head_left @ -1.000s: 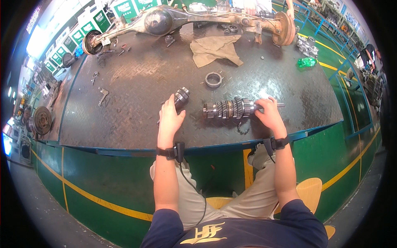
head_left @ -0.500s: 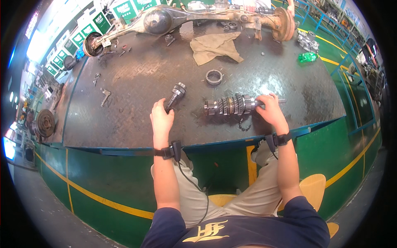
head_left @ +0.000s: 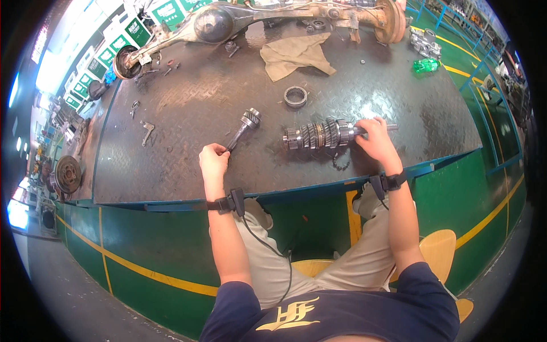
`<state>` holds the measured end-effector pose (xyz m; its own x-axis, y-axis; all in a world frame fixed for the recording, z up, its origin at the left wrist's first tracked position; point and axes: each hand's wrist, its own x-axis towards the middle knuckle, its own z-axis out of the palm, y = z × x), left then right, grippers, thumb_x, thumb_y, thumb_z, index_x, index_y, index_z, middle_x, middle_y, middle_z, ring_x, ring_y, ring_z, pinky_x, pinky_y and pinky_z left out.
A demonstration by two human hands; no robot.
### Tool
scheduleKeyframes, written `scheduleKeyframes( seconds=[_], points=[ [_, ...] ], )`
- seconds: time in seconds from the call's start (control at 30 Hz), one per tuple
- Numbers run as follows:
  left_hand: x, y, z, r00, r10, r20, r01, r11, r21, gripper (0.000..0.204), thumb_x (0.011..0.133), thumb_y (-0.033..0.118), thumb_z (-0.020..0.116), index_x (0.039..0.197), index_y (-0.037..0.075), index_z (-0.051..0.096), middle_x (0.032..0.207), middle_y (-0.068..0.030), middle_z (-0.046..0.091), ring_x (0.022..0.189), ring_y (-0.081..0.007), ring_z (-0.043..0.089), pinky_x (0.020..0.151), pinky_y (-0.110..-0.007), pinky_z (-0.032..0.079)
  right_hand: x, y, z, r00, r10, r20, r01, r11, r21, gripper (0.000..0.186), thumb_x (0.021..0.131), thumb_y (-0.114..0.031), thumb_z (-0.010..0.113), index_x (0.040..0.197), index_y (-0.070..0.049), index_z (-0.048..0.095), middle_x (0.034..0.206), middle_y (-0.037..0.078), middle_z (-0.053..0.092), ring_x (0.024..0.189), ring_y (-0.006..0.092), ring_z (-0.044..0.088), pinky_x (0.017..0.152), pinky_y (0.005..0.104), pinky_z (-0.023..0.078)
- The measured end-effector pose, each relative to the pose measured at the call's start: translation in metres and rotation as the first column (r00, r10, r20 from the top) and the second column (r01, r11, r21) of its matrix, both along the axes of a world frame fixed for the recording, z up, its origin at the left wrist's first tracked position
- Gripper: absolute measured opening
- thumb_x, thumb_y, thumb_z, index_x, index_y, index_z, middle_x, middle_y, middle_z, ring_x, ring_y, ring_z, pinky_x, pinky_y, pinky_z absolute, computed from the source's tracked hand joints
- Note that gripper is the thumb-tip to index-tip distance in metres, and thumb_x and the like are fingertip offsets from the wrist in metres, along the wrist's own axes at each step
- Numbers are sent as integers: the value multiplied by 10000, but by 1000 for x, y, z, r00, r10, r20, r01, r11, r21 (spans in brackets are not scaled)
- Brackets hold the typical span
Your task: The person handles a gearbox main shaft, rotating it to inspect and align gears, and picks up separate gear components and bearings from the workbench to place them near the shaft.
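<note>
My left hand (head_left: 214, 164) is closed, its fingertips pinching the thin end of a short gear shaft (head_left: 249, 119). The toothed head of that shaft points away and to the right, over the metal tabletop (head_left: 165, 176). To the right lies a longer transmission shaft (head_left: 319, 134) stacked with several helical gears. My right hand (head_left: 376, 141) is closed around its bare right end. A toothed ring (head_left: 296, 97) lies beyond the two shafts. Close below the long shaft is a small dark chain-like loop (head_left: 341, 163).
A rusty vehicle axle (head_left: 259, 18) spans the far side of the table. In front of it lies a brown cloth (head_left: 296, 57). A green plastic bottle (head_left: 426, 65) rests at the far right, and a small metal fork-like part (head_left: 147, 132) lies on the left.
My left hand has shifted left and nearer to the short shaft's thin end, so more of the shaft shows. My right hand stays on the long shaft; the whole view has shifted slightly.
</note>
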<state>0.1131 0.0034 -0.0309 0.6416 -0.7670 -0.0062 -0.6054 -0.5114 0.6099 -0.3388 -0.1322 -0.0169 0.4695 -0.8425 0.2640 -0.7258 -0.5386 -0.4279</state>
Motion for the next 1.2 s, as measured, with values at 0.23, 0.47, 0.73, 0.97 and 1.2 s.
scheduleKeyframes(
  seconds=[0.23,0.47,0.73,0.97,1.2],
  points=[
    [3,-5,-2,987,-49,154,87,965,-247,141,873,61,796,984,-10,747,902,-190,768,862,-332,759,810,-425,582,-1,-3,-3,999,29,46,-28,999,-29,232,834,-121,718,1058,-65,715,1008,122,735,1055,320,675,1152,488,340],
    [-4,-22,33,994,-85,75,111,863,-493,138,897,65,795,987,-25,739,864,-144,761,799,-209,719,753,-340,561,0,1,-1,997,0,81,2,1000,-32,184,816,-123,716,988,-60,699,917,133,710,1011,334,670,1121,484,363],
    [-8,-64,84,949,-244,198,303,878,-370,177,854,77,839,982,-16,760,827,-149,776,736,-214,745,706,-337,569,-2,5,13,997,68,46,-70,996,47,273,827,-167,760,1071,-48,724,1050,142,747,1093,335,670,1172,499,329],
    [-26,-115,104,882,-332,335,440,836,-327,155,853,109,838,948,10,765,794,-146,758,749,-239,744,719,-359,571,-6,-2,10,990,86,110,-90,995,31,320,831,-193,784,1105,-36,728,1092,137,750,1122,333,659,1190,494,315],
    [-42,-145,110,828,-396,397,504,836,-217,167,845,131,839,928,3,770,749,-131,738,681,-211,703,670,-356,556,-6,-8,-2,986,110,123,-114,993,33,310,811,-235,771,1070,-68,737,1032,137,743,1100,331,669,1140,491,348]
  ],
)
